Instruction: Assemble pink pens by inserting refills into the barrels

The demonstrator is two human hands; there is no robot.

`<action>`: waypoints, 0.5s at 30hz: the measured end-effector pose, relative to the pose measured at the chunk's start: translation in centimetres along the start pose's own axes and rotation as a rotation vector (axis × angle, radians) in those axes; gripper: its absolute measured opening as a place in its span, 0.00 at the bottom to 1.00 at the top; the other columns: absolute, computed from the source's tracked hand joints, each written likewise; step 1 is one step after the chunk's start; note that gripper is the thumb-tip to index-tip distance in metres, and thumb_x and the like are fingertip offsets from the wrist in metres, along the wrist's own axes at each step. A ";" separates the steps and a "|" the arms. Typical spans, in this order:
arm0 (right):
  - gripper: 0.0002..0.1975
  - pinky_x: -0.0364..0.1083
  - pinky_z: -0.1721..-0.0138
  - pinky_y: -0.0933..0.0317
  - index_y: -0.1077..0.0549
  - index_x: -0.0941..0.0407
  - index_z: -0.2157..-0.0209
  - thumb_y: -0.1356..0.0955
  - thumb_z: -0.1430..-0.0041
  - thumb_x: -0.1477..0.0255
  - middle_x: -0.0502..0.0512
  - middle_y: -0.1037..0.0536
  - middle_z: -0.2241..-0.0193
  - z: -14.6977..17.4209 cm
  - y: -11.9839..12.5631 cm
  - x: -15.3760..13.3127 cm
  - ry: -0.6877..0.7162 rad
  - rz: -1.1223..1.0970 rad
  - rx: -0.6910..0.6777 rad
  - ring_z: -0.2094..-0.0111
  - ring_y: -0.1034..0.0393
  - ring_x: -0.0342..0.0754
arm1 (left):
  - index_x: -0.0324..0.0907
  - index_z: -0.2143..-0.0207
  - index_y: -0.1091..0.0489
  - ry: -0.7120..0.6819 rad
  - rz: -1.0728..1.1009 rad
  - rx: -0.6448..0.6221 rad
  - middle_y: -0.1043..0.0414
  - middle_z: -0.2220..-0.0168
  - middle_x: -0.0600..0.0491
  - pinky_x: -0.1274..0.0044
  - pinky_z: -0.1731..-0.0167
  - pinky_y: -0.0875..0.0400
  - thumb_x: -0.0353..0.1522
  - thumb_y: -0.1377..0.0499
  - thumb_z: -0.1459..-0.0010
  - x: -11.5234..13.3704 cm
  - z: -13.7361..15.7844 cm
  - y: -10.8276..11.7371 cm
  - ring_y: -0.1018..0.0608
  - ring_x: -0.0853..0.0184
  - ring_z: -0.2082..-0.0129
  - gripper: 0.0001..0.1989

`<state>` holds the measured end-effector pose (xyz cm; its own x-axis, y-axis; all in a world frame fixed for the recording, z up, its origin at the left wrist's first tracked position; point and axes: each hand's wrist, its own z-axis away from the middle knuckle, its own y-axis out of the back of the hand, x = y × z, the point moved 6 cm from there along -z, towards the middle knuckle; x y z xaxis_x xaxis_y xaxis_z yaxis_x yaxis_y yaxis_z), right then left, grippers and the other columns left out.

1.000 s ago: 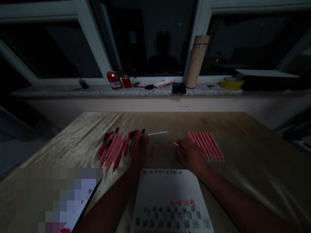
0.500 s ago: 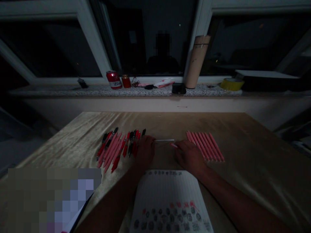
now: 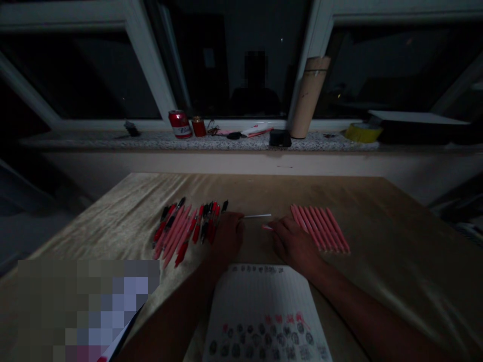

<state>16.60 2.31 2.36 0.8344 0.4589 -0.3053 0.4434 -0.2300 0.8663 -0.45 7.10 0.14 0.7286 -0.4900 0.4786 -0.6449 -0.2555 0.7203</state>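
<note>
My left hand [image 3: 229, 234] is closed on one end of a thin white stick [image 3: 258, 216], which looks like a pen refill and points right. Pinched in my right hand [image 3: 293, 240] is a small pink-and-white piece [image 3: 267, 228], perhaps the end of a pen; its rest is hidden by my fingers. A gap separates the piece from the stick. Left of my left hand lies a loose group of pink, red and black pens [image 3: 177, 234]. Beside my right hand, several pink pen barrels [image 3: 324, 229] lie in a neat slanted row.
A lined sheet [image 3: 260, 296] with dark and red scribbles lies between my forearms on the cloth-covered table [image 3: 377, 216]. On the windowsill behind stand a red can [image 3: 180, 124], a small red jar [image 3: 198, 126], a black box [image 3: 279, 138], a tall tube [image 3: 309, 98] and yellow tape [image 3: 363, 132].
The pink-and-white piece in my right hand has shifted slightly left and lies flatter. My left hand keeps its hold on the white stick, which tilts up a little more.
</note>
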 end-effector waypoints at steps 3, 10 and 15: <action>0.15 0.45 0.64 0.41 0.29 0.56 0.55 0.39 0.42 0.77 0.58 0.32 0.64 0.0 -0.2 0.1 0.001 -0.012 -0.020 0.63 0.36 0.49 | 0.39 0.59 0.36 -0.023 -0.005 -0.016 0.33 0.60 0.48 0.67 0.54 0.35 0.28 0.49 0.43 0.4 0.1 0.2 0.31 0.62 0.58 0.09; 0.16 0.46 0.61 0.40 0.28 0.57 0.57 0.38 0.46 0.80 0.57 0.33 0.64 0.1 -0.7 0.4 0.002 -0.030 -0.056 0.62 0.37 0.49 | 0.39 0.61 0.36 -0.016 -0.006 -0.020 0.33 0.62 0.47 0.68 0.55 0.34 0.26 0.50 0.44 0.7 0.0 0.5 0.30 0.62 0.59 0.09; 0.17 0.46 0.62 0.39 0.28 0.55 0.55 0.39 0.45 0.80 0.58 0.31 0.64 -0.1 -0.8 0.2 0.011 -0.044 -0.049 0.62 0.36 0.49 | 0.39 0.61 0.36 -0.001 0.002 -0.012 0.33 0.62 0.47 0.68 0.56 0.34 0.26 0.50 0.44 0.6 0.0 0.4 0.30 0.63 0.59 0.09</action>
<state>16.38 2.70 1.64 0.8103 0.4775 -0.3395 0.4633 -0.1673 0.8703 -0.30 6.68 0.74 0.7272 -0.4913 0.4794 -0.6435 -0.2446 0.7253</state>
